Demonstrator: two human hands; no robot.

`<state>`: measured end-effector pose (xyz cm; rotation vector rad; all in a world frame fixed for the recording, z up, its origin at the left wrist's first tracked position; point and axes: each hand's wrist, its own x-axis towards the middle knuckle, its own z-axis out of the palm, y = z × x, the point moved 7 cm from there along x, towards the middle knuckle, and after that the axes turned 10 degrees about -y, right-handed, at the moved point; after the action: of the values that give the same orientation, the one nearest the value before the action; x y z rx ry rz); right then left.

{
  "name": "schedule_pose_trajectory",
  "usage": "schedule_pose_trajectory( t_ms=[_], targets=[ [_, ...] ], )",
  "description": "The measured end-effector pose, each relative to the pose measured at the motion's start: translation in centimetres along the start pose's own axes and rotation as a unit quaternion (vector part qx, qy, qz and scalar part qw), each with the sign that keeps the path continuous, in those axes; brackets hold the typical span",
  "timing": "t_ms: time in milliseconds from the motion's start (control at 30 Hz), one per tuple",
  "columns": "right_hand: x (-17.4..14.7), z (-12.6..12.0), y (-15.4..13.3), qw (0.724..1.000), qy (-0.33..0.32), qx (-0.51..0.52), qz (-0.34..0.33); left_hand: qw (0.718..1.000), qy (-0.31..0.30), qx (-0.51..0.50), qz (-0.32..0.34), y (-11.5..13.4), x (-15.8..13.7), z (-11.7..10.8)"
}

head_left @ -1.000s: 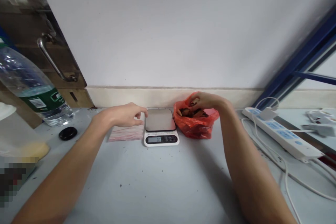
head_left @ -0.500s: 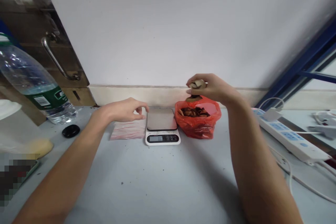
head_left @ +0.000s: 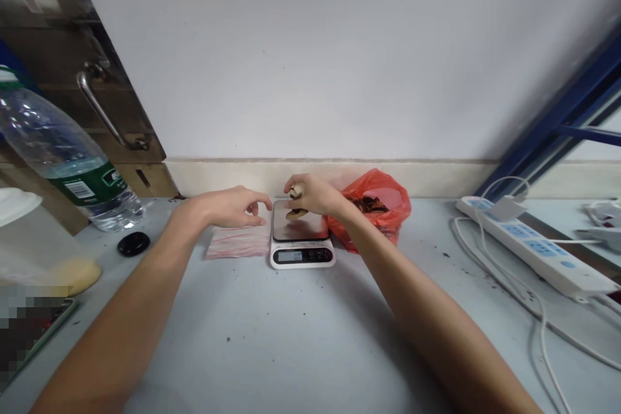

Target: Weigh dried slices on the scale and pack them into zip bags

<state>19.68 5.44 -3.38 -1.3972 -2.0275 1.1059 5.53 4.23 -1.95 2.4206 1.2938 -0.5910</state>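
Note:
My right hand [head_left: 310,195] is closed around a few dried pale-and-brown slices [head_left: 295,212], just above the steel plate of a white kitchen scale [head_left: 303,265]. The scale's display appears to read zero. Beside it on the right stands a red plastic bag [head_left: 388,197], its mouth spread, with dark brown dried pieces [head_left: 372,205] inside. My left hand [head_left: 235,207] hovers at the scale's left side, thumb and fingers apart with nothing between them. Beneath it lies a stack of clear zip bags [head_left: 237,244] with red lines, partly hidden by the hand.
At left are a large water bottle [head_left: 82,168], a round black lid [head_left: 133,244] and a translucent white-lidded container [head_left: 29,239]. A white power strip [head_left: 543,249] with trailing cables lies on the right. A wall rises behind the scale.
My right hand has moved left and down from above the red bag to over the scale, carrying the dried slices. My left hand has stayed nearly still.

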Motion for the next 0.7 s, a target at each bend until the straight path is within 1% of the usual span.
schedule_pose_trajectory(
  t_ms=[67,133,333,433,533,700],
  targets=[
    [0.1,-0.2,-0.1,0.996,0.016,-0.083,-0.01,1.0,0.0,0.001,0.001,0.0,0.1,0.0],
    [0.1,-0.3,-0.1,0.992,0.01,-0.129,-0.005,1.0,-0.002,-0.004,-0.001,-0.1,0.1,0.1],
    [-0.7,-1.1,0.0,0.984,-0.01,-0.173,0.042,1.0,-0.01,-0.006,-0.012,-0.2,0.1,0.1],
    [-1.1,-1.2,0.2,0.979,-0.037,-0.188,0.07,1.0,-0.013,-0.006,-0.013,-0.2,0.1,0.2],
    [-1.3,-0.8,0.3,0.977,-0.075,-0.188,0.072,1.0,-0.019,-0.009,-0.018,-0.4,0.3,0.4],
    [-1.3,-0.6,0.4,0.972,-0.098,-0.198,0.074,1.0,-0.021,-0.001,-0.012,-0.5,0.4,0.5]
  ],
)
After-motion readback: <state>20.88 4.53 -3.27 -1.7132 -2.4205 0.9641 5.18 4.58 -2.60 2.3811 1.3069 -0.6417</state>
